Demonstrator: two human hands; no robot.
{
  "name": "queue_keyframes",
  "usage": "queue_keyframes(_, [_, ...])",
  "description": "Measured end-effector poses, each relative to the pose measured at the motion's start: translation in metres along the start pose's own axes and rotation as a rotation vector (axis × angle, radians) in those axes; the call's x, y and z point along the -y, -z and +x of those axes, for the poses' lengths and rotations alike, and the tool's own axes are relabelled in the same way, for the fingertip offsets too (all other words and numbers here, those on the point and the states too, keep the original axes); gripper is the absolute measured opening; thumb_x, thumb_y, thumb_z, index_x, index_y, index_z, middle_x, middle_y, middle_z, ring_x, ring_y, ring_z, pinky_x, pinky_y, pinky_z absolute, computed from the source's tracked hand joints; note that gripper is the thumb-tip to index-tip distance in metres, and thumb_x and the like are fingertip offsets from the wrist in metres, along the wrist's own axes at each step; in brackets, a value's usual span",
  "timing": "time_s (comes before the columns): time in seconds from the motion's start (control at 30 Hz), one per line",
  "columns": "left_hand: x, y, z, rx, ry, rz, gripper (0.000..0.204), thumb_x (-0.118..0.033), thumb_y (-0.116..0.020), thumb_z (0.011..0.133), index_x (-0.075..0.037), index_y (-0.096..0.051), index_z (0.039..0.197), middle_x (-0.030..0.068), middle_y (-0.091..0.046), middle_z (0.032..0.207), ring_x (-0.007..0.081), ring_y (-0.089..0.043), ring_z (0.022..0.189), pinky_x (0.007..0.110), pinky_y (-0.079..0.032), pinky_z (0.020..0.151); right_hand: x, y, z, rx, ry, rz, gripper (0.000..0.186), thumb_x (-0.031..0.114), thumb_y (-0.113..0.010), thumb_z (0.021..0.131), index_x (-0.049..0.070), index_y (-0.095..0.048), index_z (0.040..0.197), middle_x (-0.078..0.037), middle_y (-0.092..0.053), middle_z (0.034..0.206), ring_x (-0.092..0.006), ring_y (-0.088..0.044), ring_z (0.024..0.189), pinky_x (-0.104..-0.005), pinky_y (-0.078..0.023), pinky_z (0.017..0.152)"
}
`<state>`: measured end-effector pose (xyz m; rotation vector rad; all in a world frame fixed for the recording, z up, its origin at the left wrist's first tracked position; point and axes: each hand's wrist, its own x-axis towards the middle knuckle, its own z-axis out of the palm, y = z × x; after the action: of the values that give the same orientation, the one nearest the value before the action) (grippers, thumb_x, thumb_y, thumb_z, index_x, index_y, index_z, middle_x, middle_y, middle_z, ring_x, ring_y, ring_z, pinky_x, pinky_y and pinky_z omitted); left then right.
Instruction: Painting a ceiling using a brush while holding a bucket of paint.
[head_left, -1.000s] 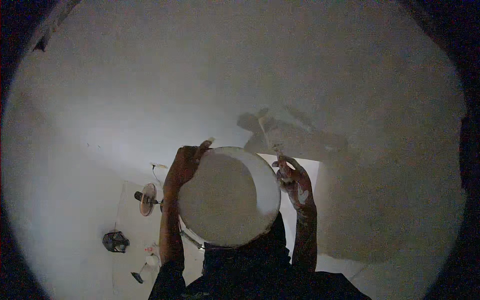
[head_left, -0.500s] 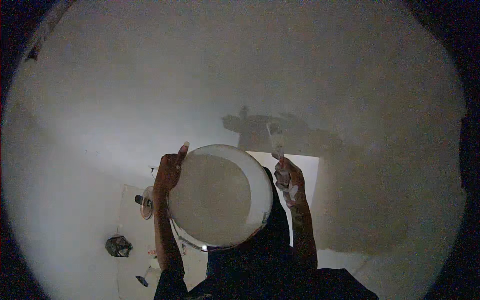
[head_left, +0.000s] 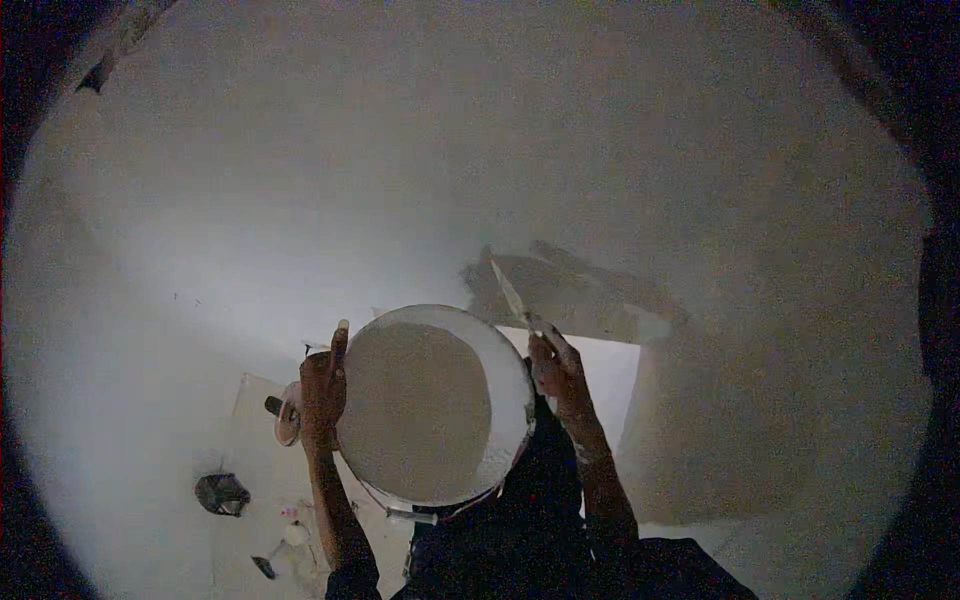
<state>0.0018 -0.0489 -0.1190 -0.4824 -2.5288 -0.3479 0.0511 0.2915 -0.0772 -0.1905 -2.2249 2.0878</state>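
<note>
A round white bucket [head_left: 508,420] tilts in front of my body, with a grey-beige paste [head_left: 415,410] filling much of its inside. My left hand [head_left: 323,390] is closed at the bucket's left edge, its thumb pointing up along the rim; the other fingers are mostly hidden. Just right of the rim, my right hand [head_left: 558,375] is wrapped round the handle of a putty knife [head_left: 507,288]. Its blade points up and left, seen nearly edge-on. Behind the blade, a darker wet patch [head_left: 590,285] marks the pale wall; I cannot tell whether the blade touches it.
A bright white rectangular opening or panel [head_left: 610,375] lies behind my right hand. Low on the left are a dark bundled object [head_left: 222,493], a round pinkish object [head_left: 288,415] and a small dark-ended tool [head_left: 263,567]. A larger darker patch [head_left: 730,430] spreads over the right side.
My right hand has moved left and slightly down, and the putty knife has turned from flat to edge-on. The bucket and my left hand have shifted slightly left and down in view.
</note>
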Motion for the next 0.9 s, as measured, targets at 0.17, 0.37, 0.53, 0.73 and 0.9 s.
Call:
queue_keyframes(0.17, [0.001,0.015,0.007,0.027,0.0,-0.07,0.065,0.003,-0.044,0.079,-0.016,-0.027,0.14,0.0159,-0.046,0.062,0.0287,-0.045,0.055,0.04,-0.04,0.055,0.017,-0.002,-0.011,0.018,0.043,0.015,0.047,0.038,-0.048,0.091,0.005,-0.048,0.124,0.0,-0.051,0.079,-0.0063,-0.042,0.058,-0.0211,-0.036,0.052])
queue_keyframes(0.37, [0.006,0.031,0.003,0.087,-0.035,-0.014,0.066,0.002,-0.045,0.079,-0.014,-0.025,0.14,0.0118,-0.054,0.076,0.0294,-0.049,0.071,0.044,-0.04,0.068,0.126,0.014,-0.033,-0.103,0.492,-0.459,0.031,0.017,-0.051,0.089,0.002,-0.052,0.116,-0.022,-0.059,0.101,-0.0337,-0.059,0.086,-0.0376,-0.046,0.076])
queue_keyframes(0.53, [-0.001,0.042,0.007,0.164,-0.008,-0.065,0.066,0.0,-0.046,0.08,-0.012,-0.022,0.14,0.0133,-0.054,0.081,0.0281,-0.048,0.074,0.042,-0.04,0.07,0.175,0.015,-0.036,-0.173,0.628,-0.74,0.018,0.013,-0.052,0.086,0.002,-0.055,0.1,-0.021,-0.055,0.082,-0.0387,-0.056,0.079,-0.0429,-0.046,0.068])
queue_keyframes(0.73, [0.0,0.035,0.011,0.038,-0.112,-0.038,0.066,-0.002,-0.048,0.079,-0.01,-0.023,0.14,0.0118,-0.054,0.074,0.0283,-0.05,0.068,0.042,-0.04,0.066,0.232,0.003,-0.026,-0.414,0.9,-1.088,0.011,0.009,-0.057,0.084,0.001,-0.057,0.091,-0.017,-0.056,0.076,-0.0297,-0.058,0.067,-0.038,-0.045,0.061])
queue_keyframes(0.9, [-0.002,0.047,0.016,0.145,-0.076,0.006,0.068,-0.005,-0.05,0.08,-0.013,-0.021,0.141,0.0115,-0.054,0.076,0.0272,-0.05,0.066,0.041,-0.041,0.066,0.289,-0.015,-0.02,-0.596,1.157,-1.169,0.021,0.007,-0.057,0.083,0.006,-0.057,0.104,-0.016,-0.053,0.079,-0.0304,-0.057,0.07,-0.0378,-0.046,0.063])
